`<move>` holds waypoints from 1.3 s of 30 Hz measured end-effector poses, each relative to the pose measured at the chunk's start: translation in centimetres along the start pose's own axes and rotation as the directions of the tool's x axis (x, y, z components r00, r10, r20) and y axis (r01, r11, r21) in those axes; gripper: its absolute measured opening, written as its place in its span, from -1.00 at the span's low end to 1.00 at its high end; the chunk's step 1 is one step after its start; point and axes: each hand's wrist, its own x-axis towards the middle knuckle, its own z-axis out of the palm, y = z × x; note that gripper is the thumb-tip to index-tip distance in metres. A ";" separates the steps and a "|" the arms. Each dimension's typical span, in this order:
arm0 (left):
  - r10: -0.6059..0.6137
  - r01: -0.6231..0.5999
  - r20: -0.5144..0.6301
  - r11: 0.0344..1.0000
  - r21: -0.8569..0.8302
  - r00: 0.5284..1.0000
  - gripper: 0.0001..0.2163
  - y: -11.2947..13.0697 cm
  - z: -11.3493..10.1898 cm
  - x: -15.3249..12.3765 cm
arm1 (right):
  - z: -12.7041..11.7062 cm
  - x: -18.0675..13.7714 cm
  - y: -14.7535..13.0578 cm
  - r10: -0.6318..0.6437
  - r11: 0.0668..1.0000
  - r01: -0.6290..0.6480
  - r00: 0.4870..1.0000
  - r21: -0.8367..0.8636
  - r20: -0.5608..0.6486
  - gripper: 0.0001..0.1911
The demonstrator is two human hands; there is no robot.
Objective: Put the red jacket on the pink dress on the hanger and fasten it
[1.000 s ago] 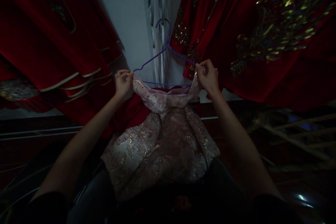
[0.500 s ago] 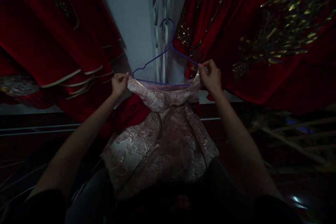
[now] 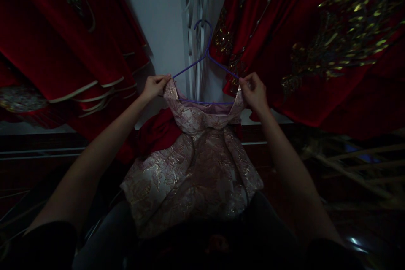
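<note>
A pale pink dress [image 3: 209, 160] with a shiny leaf pattern lies spread over my lap, its neckline facing away from me. Inside its shoulders sits a purple hanger [image 3: 207, 52], hook pointing up and away. My left hand [image 3: 156, 86] pinches the left shoulder strap at the hanger's arm. At the other side, my right hand [image 3: 255, 92] grips the right strap between thumb and fingers. Both straps cover the hanger's ends, and the lower bar shows across the neck opening.
Red garments [image 3: 104, 50] with pale trim hang at the left. On the right hangs a red garment with gold sequins [image 3: 351, 29]. A pale metal post [image 3: 198, 4] stands ahead between them. Red cloth [image 3: 158, 130] bunches beside the dress, and a slatted frame [image 3: 357, 168] is at right.
My left hand has moved right and up, bringing the left strap over the hanger's left end, which was bare before. My right hand has stayed on its strap.
</note>
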 end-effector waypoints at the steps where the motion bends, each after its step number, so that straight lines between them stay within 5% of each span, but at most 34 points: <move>1: -0.076 0.077 0.024 0.996 -0.049 0.997 -0.45 -0.5 -0.2 -0.1 | 0.0 0.0 0.0 0.003 1.000 -0.003 1.000 0.006 0.005 -0.58; 5: -0.371 0.391 0.170 0.914 -0.104 0.913 -0.45 -4.1 -1.5 -1.6 | 0.1 0.1 0.0 0.031 0.999 -0.031 0.999 0.030 0.009 -0.57; 7: -0.486 0.495 0.328 0.867 0.063 0.810 -0.55 -5.4 -2.2 -2.8 | 0.2 0.2 -0.1 0.038 0.999 -0.038 0.999 0.032 0.001 -0.57; 11: -0.535 0.489 0.685 0.823 0.289 0.495 -0.59 -5.4 -3.6 -4.8 | 0.2 0.2 -0.1 0.038 0.999 -0.038 0.999 0.029 -0.001 -0.57; 14: -0.552 0.482 0.721 0.808 0.339 0.419 -0.59 -4.8 -4.5 -5.1 | 0.2 0.2 0.0 0.040 0.999 -0.040 0.999 0.023 0.005 -0.57; 17: -0.611 0.380 0.654 0.791 0.479 0.446 -0.66 -5.0 -5.2 -4.8 | 0.1 0.2 -0.1 0.042 0.999 -0.042 0.999 0.018 0.010 -0.57; 23: -0.467 0.180 0.611 0.863 0.471 0.640 -0.71 -5.6 -6.6 -4.4 | 0.1 0.3 -0.1 0.046 0.999 -0.046 0.999 0.003 0.028 -0.59; 27: -0.402 0.287 0.421 0.906 0.310 0.813 -0.63 -4.7 -7.0 -3.8 | 0.1 0.3 0.0 0.052 0.999 -0.052 0.998 0.006 0.040 -0.59; 30: -0.370 0.350 0.231 0.929 0.123 0.900 -0.64 -3.2 -6.7 -2.0 | 0.1 0.3 -0.1 0.053 0.998 -0.054 0.997 0.013 0.050 -0.57; 35: -0.112 0.116 -0.051 0.988 0.100 0.992 -0.76 1.7 -3.6 2.2 | -0.2 0.0 -1.2 0.063 0.998 -0.064 0.996 0.011 0.065 -0.56; 39: 0.192 -0.188 -0.057 0.980 0.065 0.980 -0.76 7.2 1.4 2.8 | -0.5 -0.7 -2.4 0.053 0.998 -0.058 0.986 0.022 0.158 -0.56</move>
